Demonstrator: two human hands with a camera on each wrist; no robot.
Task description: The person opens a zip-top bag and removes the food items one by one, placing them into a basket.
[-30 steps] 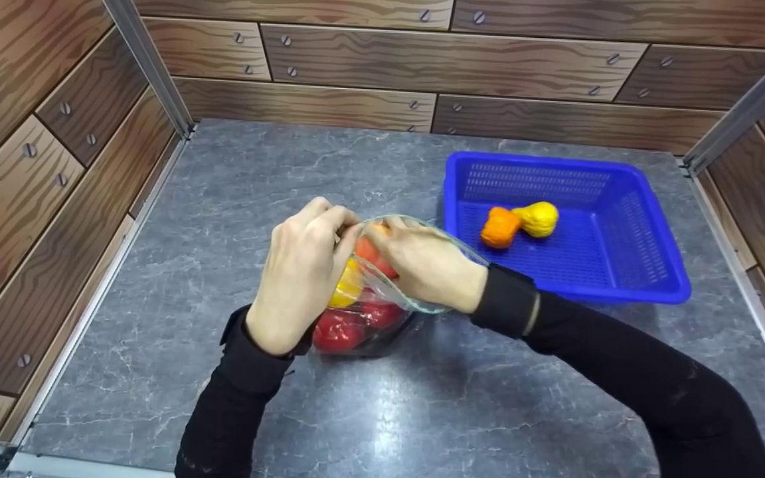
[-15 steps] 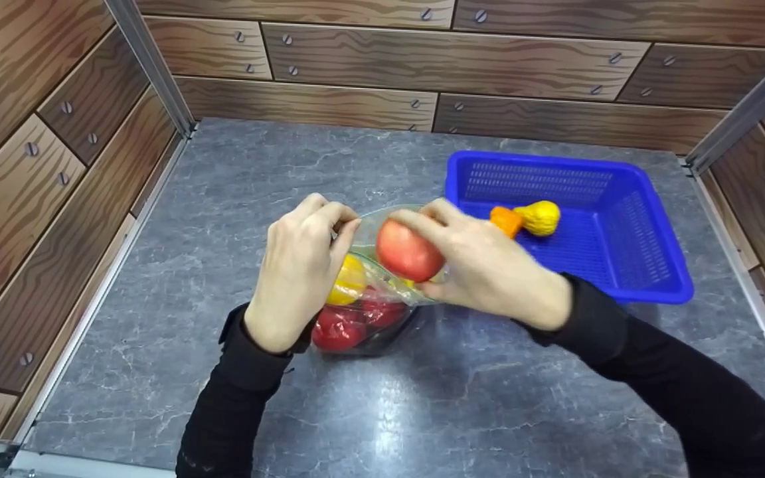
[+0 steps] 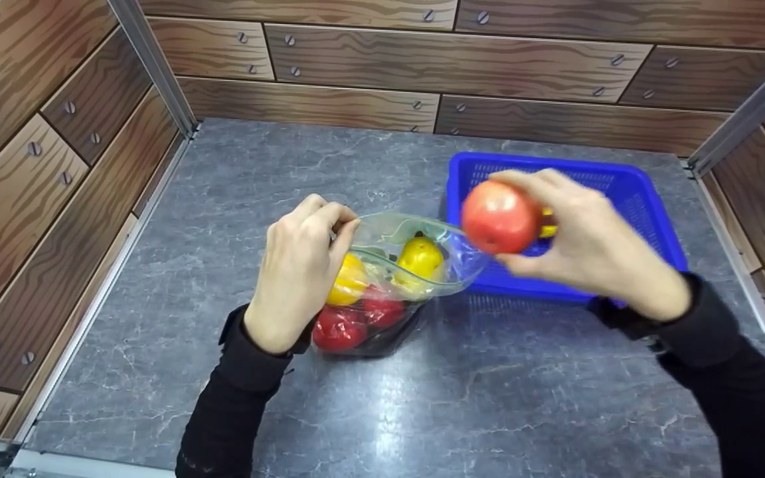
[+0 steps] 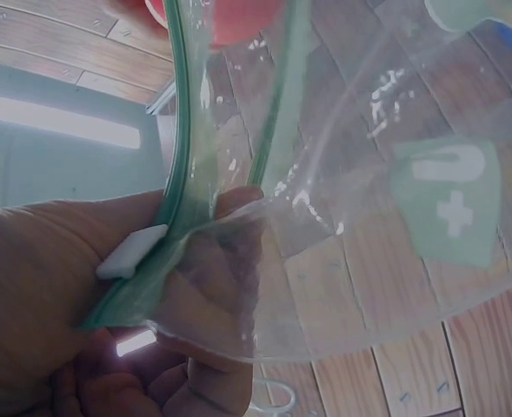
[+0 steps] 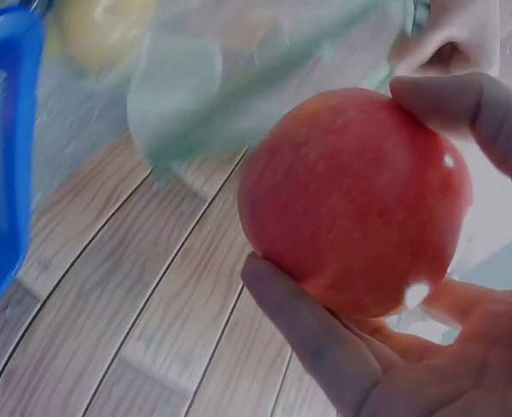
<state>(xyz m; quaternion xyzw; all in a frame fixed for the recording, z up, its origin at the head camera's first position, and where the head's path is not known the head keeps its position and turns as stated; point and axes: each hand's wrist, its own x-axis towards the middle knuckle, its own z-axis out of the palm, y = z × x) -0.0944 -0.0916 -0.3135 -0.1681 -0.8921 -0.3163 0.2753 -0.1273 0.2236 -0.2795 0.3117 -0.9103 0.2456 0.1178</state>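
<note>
My left hand (image 3: 303, 265) pinches the corner of a clear zip bag (image 3: 382, 236) with a green seal. White slider (image 4: 132, 252) shows by the thumb in the left wrist view. The bag's mouth gapes to the right. Inside lie a yellow-green pear-like fruit (image 3: 420, 257), a yellow fruit (image 3: 348, 282) and red fruits (image 3: 339, 328). My right hand (image 3: 585, 242) grips a red apple (image 3: 499, 218) between thumb and fingers, over the near left part of a blue basket (image 3: 548, 159). The right wrist view shows the apple (image 5: 351, 200) whole, fingers on opposite sides.
The basket stands on a grey marbled table (image 3: 276, 159), right of the bag. Yellow fruit (image 3: 547, 226) in it is mostly hidden behind the right hand. Wood-patterned walls (image 3: 349, 53) with metal corner posts (image 3: 150, 60) enclose the table at the back and sides.
My right hand has drawn the apple out of the bag and moved right with it, over the basket. The left hand has kept its hold on the bag's corner.
</note>
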